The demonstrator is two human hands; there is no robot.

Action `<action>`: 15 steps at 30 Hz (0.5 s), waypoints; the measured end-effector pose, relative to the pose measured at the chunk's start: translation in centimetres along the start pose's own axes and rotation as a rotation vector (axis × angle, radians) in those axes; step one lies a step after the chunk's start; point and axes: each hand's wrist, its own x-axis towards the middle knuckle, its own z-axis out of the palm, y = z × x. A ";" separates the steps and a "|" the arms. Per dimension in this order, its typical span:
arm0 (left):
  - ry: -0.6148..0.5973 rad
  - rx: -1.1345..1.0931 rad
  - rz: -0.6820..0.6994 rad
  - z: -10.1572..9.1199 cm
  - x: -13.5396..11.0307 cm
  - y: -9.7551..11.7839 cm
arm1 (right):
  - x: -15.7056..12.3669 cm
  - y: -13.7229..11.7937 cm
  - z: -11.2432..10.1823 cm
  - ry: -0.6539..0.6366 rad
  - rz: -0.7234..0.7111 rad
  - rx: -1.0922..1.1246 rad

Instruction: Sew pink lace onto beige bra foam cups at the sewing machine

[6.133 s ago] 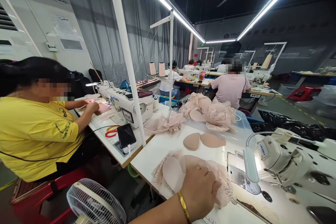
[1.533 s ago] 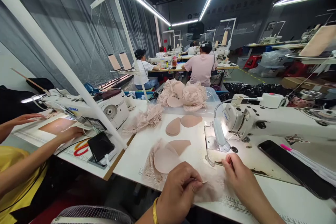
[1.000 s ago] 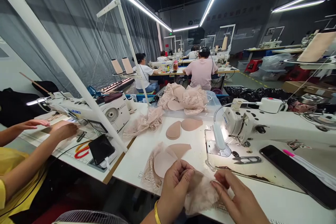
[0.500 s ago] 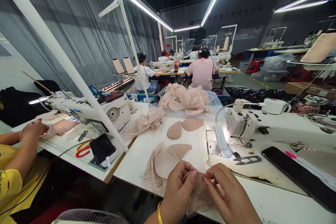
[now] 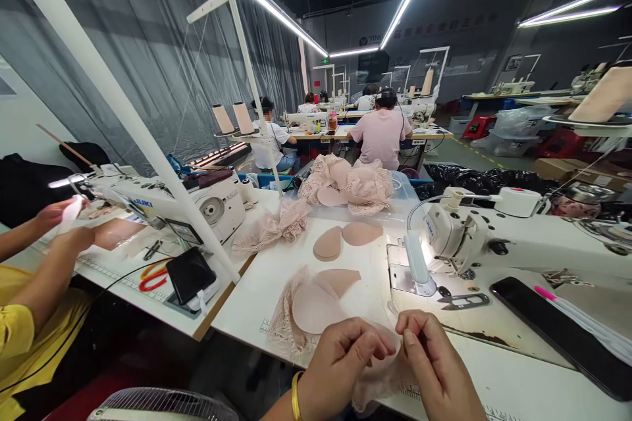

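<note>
Plastic tub (image 5: 407,192): lace heap (image 5: 370,185) | left hand (image 5: 338,362), right hand (image 5: 437,368) pinching sheer fabric (image 5: 378,376)

Pale beige fabric (image 5: 374,387), gold bracelet (image 5: 295,397)

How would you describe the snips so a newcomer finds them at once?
Start with the white sewing machine at right, then drop to its bed, beyond the right hand. The snips lie there, left of the black phone. Pointed grey blades set them apart from the smooth phone and the small black oval beside them.
</note>
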 end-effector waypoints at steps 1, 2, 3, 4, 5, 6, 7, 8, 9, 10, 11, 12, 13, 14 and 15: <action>-0.021 0.055 0.058 -0.2 0.1 0.3 | 0.0 0.0 -0.1 -0.012 0.004 0.021; -0.022 0.128 0.119 -0.5 0.3 0.6 | 0.0 0.0 -0.2 -0.028 0.017 0.041; -0.018 0.210 0.165 -0.7 0.6 0.7 | 0.0 0.2 -0.4 -0.050 0.032 0.057; -0.032 0.289 0.184 -1.0 0.9 0.8 | 0.1 0.3 -0.6 -0.075 0.044 0.066; -0.077 0.354 0.172 -1.1 1.3 0.8 | 0.1 0.5 -0.8 -0.108 0.044 0.069; -0.136 0.398 0.142 -1.2 1.8 0.7 | 0.2 0.6 -1.1 -0.141 0.031 0.068; -0.190 0.418 0.112 -1.2 2.2 0.6 | 0.2 0.8 -1.4 -0.172 0.009 0.063; -0.226 0.425 0.093 -1.3 2.6 0.6 | 0.2 0.8 -1.7 -0.192 -0.011 0.055; -0.251 0.426 0.091 -1.3 3.0 0.6 | 0.1 0.9 -1.9 -0.199 -0.023 0.045; -0.266 0.429 0.104 -1.4 3.3 0.7 | 0.0 0.9 -2.2 -0.197 -0.019 0.033; -0.276 0.437 0.126 -1.5 3.6 0.9 | -0.2 0.9 -2.5 -0.188 0.002 0.020; -0.290 0.454 0.147 -1.7 3.8 1.1 | -0.4 1.0 -2.9 -0.178 0.034 0.007; -0.306 0.478 0.163 -2.0 4.0 1.2 | -0.6 1.1 -3.2 -0.173 0.066 -0.007; -0.323 0.503 0.175 -2.3 4.1 1.3 | -0.7 1.3 -3.6 -0.171 0.095 -0.023; -0.340 0.519 0.183 -2.5 4.2 1.2 | -0.8 1.5 -4.0 -0.171 0.115 -0.036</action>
